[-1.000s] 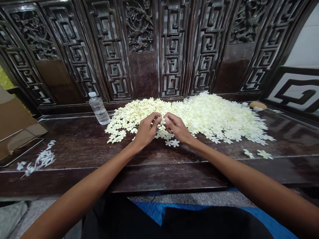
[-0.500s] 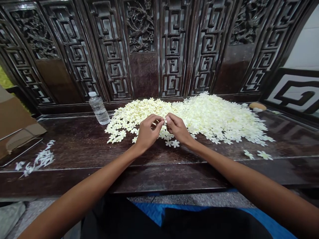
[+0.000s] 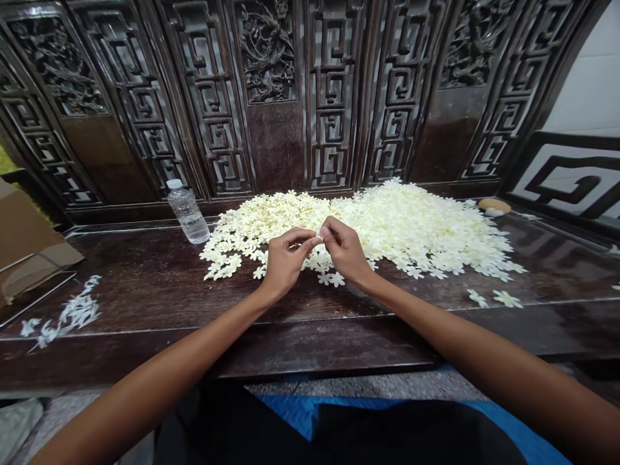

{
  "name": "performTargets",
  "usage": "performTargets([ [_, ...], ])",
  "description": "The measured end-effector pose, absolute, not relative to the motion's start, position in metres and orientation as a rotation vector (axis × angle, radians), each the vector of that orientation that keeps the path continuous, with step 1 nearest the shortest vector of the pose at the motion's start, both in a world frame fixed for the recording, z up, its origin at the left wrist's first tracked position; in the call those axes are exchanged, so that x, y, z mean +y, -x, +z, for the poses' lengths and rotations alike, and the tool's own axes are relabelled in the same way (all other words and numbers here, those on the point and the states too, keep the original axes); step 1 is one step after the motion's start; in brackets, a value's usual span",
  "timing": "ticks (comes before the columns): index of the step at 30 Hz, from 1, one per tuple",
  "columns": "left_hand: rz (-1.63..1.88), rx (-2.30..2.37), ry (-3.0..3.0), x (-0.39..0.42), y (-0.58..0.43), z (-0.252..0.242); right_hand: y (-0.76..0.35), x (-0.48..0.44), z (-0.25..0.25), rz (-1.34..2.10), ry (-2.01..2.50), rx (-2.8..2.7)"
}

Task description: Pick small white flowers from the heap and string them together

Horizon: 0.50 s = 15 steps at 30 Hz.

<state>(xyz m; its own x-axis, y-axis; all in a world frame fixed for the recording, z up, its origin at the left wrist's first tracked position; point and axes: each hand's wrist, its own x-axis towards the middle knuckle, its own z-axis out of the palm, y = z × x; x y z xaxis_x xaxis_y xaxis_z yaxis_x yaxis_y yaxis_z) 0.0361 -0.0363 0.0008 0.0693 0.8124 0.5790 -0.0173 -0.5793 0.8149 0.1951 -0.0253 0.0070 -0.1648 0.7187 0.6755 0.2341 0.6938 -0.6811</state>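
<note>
My left hand (image 3: 287, 257) and my right hand (image 3: 341, 248) meet fingertip to fingertip in the middle of the view. Each is closed in a pinch, thumb against forefinger. Between the fingertips is a small whitish piece, too small and covered to name. Just behind both hands spreads a large heap of pale artificial-looking flowers (image 3: 416, 226), yellower on its left side (image 3: 266, 216) and whiter on its right. Below the hands, a few loose white flowers (image 3: 331, 279) lie on the dark wooden bench (image 3: 290, 307).
A clear bottle with a white cap (image 3: 188, 212) stands left of the heap. Thin white strips (image 3: 72, 313) lie at the left by a torn cardboard box (image 3: 29, 242). Loose flowers (image 3: 506, 298) and a tan rounded object (image 3: 494, 205) are at the right. A carved wooden back (image 3: 278, 139) rises behind.
My left fingers have drawn closer together into a flatter pinch, and the fingertips of both hands remain joined. The whole view has shifted slightly.
</note>
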Motion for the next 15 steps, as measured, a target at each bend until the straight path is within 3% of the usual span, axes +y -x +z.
performTargets([
  [6,1.521,0.768,-1.549,-0.031,-0.036,0.0,-0.203,-0.022,0.012,0.288,0.785,-1.836],
  [15,1.406,0.722,-1.474,-0.032,-0.034,0.007,-0.208,-0.017,0.014,0.287,0.773,-1.879],
])
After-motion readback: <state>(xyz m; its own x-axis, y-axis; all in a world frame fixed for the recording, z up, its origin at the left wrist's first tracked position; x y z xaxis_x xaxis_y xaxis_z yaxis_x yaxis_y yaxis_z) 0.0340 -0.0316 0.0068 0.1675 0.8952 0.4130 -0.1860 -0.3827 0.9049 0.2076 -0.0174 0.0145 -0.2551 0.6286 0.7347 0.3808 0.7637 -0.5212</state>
